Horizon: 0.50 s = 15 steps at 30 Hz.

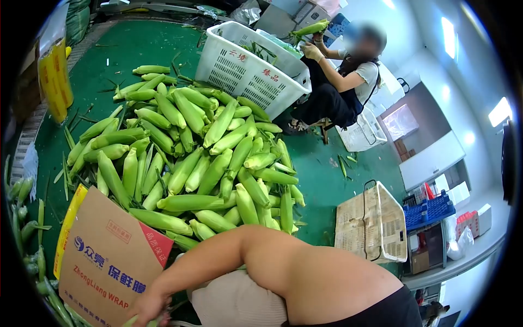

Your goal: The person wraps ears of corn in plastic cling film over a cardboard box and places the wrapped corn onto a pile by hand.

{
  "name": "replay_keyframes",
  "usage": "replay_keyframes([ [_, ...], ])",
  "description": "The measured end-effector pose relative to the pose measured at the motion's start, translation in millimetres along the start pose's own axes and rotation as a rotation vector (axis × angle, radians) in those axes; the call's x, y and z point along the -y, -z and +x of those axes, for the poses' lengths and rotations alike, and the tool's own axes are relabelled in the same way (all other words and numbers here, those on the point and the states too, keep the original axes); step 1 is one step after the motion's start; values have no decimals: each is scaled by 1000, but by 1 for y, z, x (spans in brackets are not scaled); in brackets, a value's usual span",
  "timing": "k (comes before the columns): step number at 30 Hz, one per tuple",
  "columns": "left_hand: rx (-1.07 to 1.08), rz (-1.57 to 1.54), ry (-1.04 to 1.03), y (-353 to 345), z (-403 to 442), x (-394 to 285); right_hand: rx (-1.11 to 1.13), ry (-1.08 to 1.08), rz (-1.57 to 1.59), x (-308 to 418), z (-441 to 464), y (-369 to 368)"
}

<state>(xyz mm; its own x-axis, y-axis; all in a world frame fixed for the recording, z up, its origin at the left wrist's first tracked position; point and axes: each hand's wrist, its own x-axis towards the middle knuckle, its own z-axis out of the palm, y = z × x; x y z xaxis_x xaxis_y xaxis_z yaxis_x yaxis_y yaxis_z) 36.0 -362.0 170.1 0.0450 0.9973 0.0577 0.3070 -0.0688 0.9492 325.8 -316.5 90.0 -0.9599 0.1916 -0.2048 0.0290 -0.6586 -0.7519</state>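
Note:
My right arm reaches across the bottom of the view, elbow bent, to my right hand (148, 308) at the lower left. Its fingers are closed on a pale green ear of corn (131, 322), mostly cut off by the lower edge. Beside the hand stands a brown cardboard carton (103, 256) with blue and red lettering. Beyond the arm lies a large heap of green ears of corn in their husks (190, 169), spread over the green floor. Beige ribbed cloth (239, 300) shows beneath my forearm. My left hand is not in view.
Behind the heap stands a white slatted crate (250, 68) with husk leaves inside. Next to it a crouching person (343, 82) in gloves holds an ear of corn (311, 28). A worn cream crate (370, 223) is at the right. More green stalks (41, 256) lie along the left edge.

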Motion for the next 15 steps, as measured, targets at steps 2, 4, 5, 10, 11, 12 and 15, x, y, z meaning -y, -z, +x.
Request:
replay_keyframes([
  [2, -22, 193, -265, -36, 23, -10, -244, 73, 189, 11, -11, 4],
  [4, 73, 347, -569, -77, 37, -20, -531, 255, 338, 10, -30, -4],
  [5, 127, 355, -686, -95, 39, -30, -596, 314, 423, 11, -22, -15],
  [10, 139, 152, -1157, -167, 9, -71, -385, 102, 867, 43, -32, -38],
  [11, 4, 295, -1162, -176, 7, -69, -279, 83, 807, 48, -25, -34],
  [12, 7, 444, -1150, -169, 6, -62, -183, 60, 757, 48, -21, -37],
  [15, -127, 724, -965, -115, -10, -82, 5, -15, 538, 39, -35, -57],
])
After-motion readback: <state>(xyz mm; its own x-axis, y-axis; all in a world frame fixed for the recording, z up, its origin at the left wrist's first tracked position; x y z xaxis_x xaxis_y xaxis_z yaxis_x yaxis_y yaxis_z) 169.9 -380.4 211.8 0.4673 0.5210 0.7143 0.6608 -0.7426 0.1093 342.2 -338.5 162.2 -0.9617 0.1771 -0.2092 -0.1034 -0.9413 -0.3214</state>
